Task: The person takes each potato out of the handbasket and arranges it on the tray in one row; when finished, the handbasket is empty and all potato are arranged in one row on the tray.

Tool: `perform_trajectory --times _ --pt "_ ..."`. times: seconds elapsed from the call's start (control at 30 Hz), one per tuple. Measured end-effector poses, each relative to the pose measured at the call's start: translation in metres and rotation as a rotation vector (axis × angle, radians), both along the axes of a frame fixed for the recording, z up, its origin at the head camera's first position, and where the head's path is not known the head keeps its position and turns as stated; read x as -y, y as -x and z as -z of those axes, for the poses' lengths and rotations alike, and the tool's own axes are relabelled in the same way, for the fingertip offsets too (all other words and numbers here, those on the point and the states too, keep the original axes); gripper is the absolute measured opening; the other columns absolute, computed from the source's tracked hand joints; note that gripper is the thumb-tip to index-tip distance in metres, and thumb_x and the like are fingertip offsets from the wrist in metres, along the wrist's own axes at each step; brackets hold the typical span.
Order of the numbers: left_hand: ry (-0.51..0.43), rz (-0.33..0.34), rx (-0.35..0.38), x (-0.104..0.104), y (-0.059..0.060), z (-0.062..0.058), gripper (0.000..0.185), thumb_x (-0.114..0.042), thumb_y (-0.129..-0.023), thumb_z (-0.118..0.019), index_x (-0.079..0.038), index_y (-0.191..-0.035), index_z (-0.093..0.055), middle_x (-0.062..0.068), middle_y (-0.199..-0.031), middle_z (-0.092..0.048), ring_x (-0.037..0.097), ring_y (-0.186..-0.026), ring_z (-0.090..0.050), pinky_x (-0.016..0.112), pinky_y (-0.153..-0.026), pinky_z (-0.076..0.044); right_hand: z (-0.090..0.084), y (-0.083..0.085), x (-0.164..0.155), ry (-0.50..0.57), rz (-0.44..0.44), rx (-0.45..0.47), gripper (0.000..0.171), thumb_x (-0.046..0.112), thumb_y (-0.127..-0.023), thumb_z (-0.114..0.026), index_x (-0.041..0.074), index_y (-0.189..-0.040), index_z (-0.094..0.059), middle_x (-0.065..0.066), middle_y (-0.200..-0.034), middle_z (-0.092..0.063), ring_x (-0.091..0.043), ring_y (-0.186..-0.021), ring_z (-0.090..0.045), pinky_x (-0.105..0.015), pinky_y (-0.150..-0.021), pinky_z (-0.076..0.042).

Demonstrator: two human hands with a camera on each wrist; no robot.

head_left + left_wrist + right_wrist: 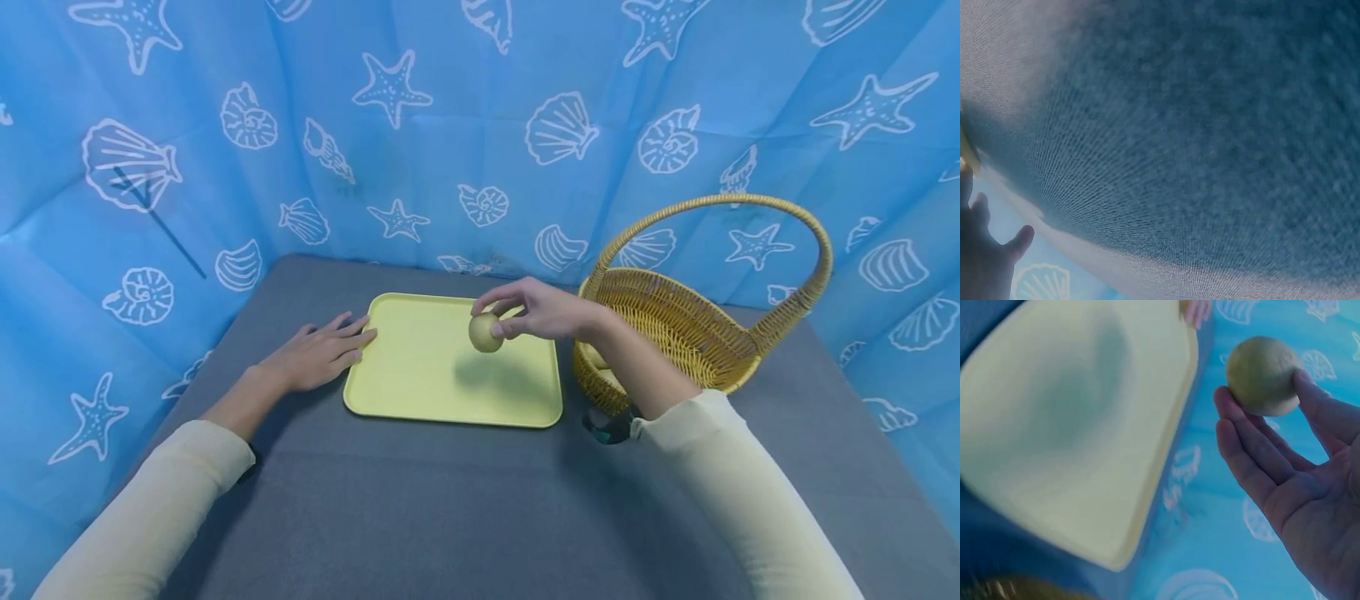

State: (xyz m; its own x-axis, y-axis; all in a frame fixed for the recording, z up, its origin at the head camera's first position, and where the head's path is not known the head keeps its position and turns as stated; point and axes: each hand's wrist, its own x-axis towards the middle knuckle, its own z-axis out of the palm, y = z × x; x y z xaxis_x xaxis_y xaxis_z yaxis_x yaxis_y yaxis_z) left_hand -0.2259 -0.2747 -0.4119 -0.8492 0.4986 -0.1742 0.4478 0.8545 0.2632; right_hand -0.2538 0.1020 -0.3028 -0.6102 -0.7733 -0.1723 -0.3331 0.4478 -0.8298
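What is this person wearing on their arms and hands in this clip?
Both arms are in long, plain cream sleeves pulled up short of the wrists. The left hand and right hand are bare: no gloves or rings visible. A dark strap with a teal device sits at the right wrist.

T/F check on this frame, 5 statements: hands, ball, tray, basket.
1. The right hand holds a round yellowish ball in its fingertips. True.
2. The ball rests on the tray. False: it is held above the tray, with its shadow on the tray below.
3. The left hand lies flat on the grey table, fingertips at the tray's left edge. True.
4. The wicker basket sits to the left of the tray. False: it stands to the tray's right, behind the right forearm.
5. The left hand grips the basket handle. False: it holds nothing.
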Motion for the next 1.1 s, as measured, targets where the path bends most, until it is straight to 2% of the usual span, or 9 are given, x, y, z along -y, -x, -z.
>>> perform_trajectory --times 0.17,0.23,0.33,0.53,0.67,0.8,1.0,1.1 --pt "0.004 0.007 -0.014 -0.001 -0.002 -0.002 0.052 -0.033 -0.109 -0.037 -0.015 -0.158 -0.032 0.012 -0.164 -0.021 0.042 -0.15 -0.011 0.072 -0.109 -0.013 0.021 0.001 0.031 0.051 0.044 0.032 0.036 0.008 -0.098 -0.063 0.001 -0.134 -0.06 -0.013 -0.121 -0.066 -0.027 -0.111 -0.064 -0.051 -0.093 -0.052" --pt "0.007 0.007 -0.018 -0.001 -0.002 -0.002 0.051 -0.033 -0.109 -0.037 -0.015 -0.157 -0.032 0.012 -0.164 -0.021 0.042 -0.15 -0.011 0.072 -0.109 -0.013 0.028 0.0 0.044 0.054 0.073 0.044 0.035 0.01 -0.099 -0.064 0.004 -0.133 -0.061 -0.012 -0.117 -0.067 -0.025 -0.108 -0.065 -0.053 -0.093 -0.051" --pt "0.014 0.007 -0.024 -0.001 -0.002 -0.002 0.051 -0.032 -0.109 -0.037 -0.015 -0.157 -0.033 0.012 -0.164 -0.021 0.042 -0.15 -0.012 0.073 -0.109 -0.014 0.038 -0.002 0.062 0.067 0.092 0.039 0.035 0.012 -0.099 -0.064 0.003 -0.133 -0.062 -0.011 -0.118 -0.066 -0.024 -0.107 -0.065 -0.053 -0.091 -0.051" --pt "0.022 0.008 -0.032 -0.001 0.0 0.0 0.051 -0.033 -0.11 -0.036 -0.016 -0.157 -0.033 0.01 -0.164 -0.021 0.042 -0.15 -0.013 0.073 -0.108 -0.015 0.055 -0.007 0.094 0.07 0.106 0.064 0.035 0.012 -0.1 -0.061 0.003 -0.134 -0.061 -0.014 -0.103 -0.071 -0.033 -0.092 -0.07 -0.051 -0.086 -0.054" --pt "0.021 0.008 -0.029 0.0 0.0 0.001 0.05 -0.033 -0.11 -0.036 -0.017 -0.157 -0.032 0.01 -0.165 -0.02 0.042 -0.15 -0.013 0.074 -0.108 -0.015 0.065 -0.011 0.112 0.036 0.091 0.062 0.038 0.015 -0.1 -0.062 0.002 -0.136 -0.06 -0.014 -0.096 -0.073 -0.035 -0.088 -0.07 -0.039 -0.077 -0.056" --pt "0.025 0.011 -0.038 0.001 0.0 0.001 0.05 -0.033 -0.109 -0.037 -0.017 -0.157 -0.034 0.01 -0.164 -0.021 0.042 -0.15 -0.013 0.074 -0.107 -0.016 0.073 -0.015 0.13 0.038 0.105 0.069 0.039 0.017 -0.101 -0.062 0.002 -0.136 -0.059 -0.015 -0.098 -0.073 -0.031 -0.086 -0.072 -0.027 -0.069 -0.053" --pt "0.031 0.014 -0.048 0.001 0.0 0.0 0.05 -0.035 -0.109 -0.037 -0.017 -0.156 -0.036 0.01 -0.164 -0.023 0.04 -0.15 -0.014 0.074 -0.107 -0.017 0.086 -0.021 0.149 0.059 0.131 0.11 0.037 0.016 -0.1 -0.063 0.003 -0.134 -0.062 -0.021 -0.085 -0.072 -0.038 -0.079 -0.068 -0.024 -0.06 -0.048" --pt "0.023 0.022 -0.054 0.001 0.0 0.001 0.05 -0.033 -0.109 -0.037 -0.016 -0.156 -0.035 0.011 -0.164 -0.023 0.041 -0.15 -0.015 0.074 -0.107 -0.018 0.089 -0.023 0.153 0.053 0.128 0.102 0.037 0.014 -0.099 -0.063 0.003 -0.135 -0.062 -0.02 -0.085 -0.073 -0.037 -0.079 -0.068 -0.023 -0.059 -0.047"
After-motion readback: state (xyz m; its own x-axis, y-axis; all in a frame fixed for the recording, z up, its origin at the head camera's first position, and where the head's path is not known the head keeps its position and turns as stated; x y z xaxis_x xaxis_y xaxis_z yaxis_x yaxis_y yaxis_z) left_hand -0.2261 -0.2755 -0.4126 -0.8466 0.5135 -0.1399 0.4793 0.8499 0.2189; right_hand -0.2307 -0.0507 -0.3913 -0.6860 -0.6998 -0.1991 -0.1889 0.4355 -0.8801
